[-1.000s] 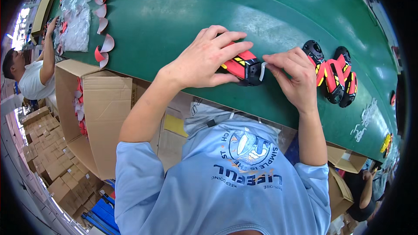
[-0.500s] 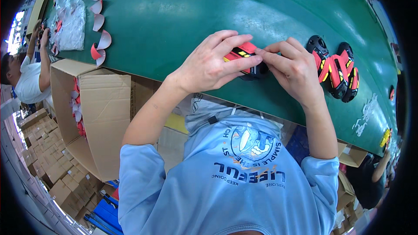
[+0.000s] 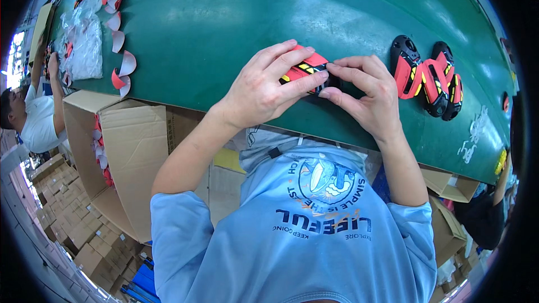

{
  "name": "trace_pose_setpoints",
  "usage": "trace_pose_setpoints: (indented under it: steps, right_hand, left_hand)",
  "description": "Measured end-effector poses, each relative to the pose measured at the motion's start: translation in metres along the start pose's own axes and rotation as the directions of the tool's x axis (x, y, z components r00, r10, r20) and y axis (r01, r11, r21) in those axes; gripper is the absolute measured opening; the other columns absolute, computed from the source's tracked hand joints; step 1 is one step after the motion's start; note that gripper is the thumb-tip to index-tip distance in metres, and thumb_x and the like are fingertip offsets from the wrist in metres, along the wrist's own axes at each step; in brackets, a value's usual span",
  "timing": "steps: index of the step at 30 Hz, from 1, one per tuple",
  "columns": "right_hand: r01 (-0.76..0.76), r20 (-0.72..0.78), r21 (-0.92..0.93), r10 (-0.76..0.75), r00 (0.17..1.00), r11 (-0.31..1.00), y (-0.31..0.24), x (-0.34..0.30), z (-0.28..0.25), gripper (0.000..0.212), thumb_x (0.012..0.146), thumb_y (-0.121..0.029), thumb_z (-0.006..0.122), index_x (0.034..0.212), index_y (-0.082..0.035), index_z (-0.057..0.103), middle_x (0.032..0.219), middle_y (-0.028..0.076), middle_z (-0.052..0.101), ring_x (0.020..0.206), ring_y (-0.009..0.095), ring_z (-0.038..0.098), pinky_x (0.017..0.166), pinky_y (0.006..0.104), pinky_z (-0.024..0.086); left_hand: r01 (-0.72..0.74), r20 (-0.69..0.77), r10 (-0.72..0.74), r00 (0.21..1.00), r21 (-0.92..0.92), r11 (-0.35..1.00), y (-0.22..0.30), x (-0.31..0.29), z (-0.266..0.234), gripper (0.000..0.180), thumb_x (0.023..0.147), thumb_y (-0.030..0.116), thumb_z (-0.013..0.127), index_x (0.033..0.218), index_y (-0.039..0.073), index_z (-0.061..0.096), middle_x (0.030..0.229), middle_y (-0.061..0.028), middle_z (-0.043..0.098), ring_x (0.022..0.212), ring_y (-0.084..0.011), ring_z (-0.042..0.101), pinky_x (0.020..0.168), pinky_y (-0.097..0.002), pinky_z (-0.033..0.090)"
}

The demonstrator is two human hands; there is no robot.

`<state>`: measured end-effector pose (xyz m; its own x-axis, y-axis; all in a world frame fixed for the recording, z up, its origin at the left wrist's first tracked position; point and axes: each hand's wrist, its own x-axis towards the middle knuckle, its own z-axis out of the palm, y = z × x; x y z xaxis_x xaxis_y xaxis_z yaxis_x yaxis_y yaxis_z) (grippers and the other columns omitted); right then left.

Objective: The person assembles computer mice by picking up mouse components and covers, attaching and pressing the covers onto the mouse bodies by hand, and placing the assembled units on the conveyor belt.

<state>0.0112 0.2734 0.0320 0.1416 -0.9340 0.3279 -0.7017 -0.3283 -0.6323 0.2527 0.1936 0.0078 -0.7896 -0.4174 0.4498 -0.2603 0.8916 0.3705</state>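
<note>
A curved red, black and yellow plastic piece [image 3: 309, 59] rests on the green table in front of me; its exact kind does not show. My left hand [image 3: 261, 87] grips it from the left, fingers over the far side and thumb along the near side. At its black right end, my right hand [image 3: 370, 92] pinches with fingertips and thumb, covering part of it. Just right of that hand lie several similar black, red and yellow pieces [image 3: 435, 87], close together and partly overlapping.
White thin parts [image 3: 474, 137] lie on the green table [image 3: 213, 39] at right. Curved red-and-white shells [image 3: 128, 63] line the left, beside a clear plastic bag [image 3: 84, 39]. An open carton [image 3: 135, 151] of red and white parts stands against the near edge. Other people work at both ends.
The right thumb has dropped away from the index finger and now touches the piece's near side. The left hand keeps its hold, and the piece shows more of its red top.
</note>
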Motion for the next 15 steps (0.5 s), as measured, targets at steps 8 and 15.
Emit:
trace_pose_setpoints:
  steps: [8, 15]
  right_hand:
    - [-0.064, -0.088, 0.02, 0.066, 0.994, 0.998, -0.002, -0.013, 0.013, 0.043, 0.076, -0.027, 0.092, 0.113, -0.008, 0.081, 0.109, 0.005, 0.076, 0.087, 0.024, 0.065, 0.076, 0.0349, 0.053]
    - [-0.05, -0.037, -0.091, 0.046, 0.998, 0.995, 0.0, -0.012, 0.007, 0.04, 0.079, -0.026, 0.09, 0.115, -0.009, 0.082, 0.112, 0.006, 0.076, 0.085, 0.024, 0.067, 0.075, 0.035, 0.055]
  left_hand:
    - [0.132, -0.074, -0.138, 0.988, -0.079, 0.988, 0.01, -0.004, 0.008, 0.056, 0.073, 0.016, 0.089, 0.128, 0.014, 0.074, 0.14, -0.0138, 0.066, 0.126, -0.0403, 0.064, 0.106, -0.0491, 0.055]
    - [0.027, -0.066, -0.029, 0.997, -0.035, 0.999, 0.005, -0.001, 0.014, 0.051, 0.074, 0.016, 0.088, 0.124, 0.016, 0.078, 0.138, -0.0136, 0.066, 0.128, -0.0418, 0.062, 0.106, -0.0497, 0.056]
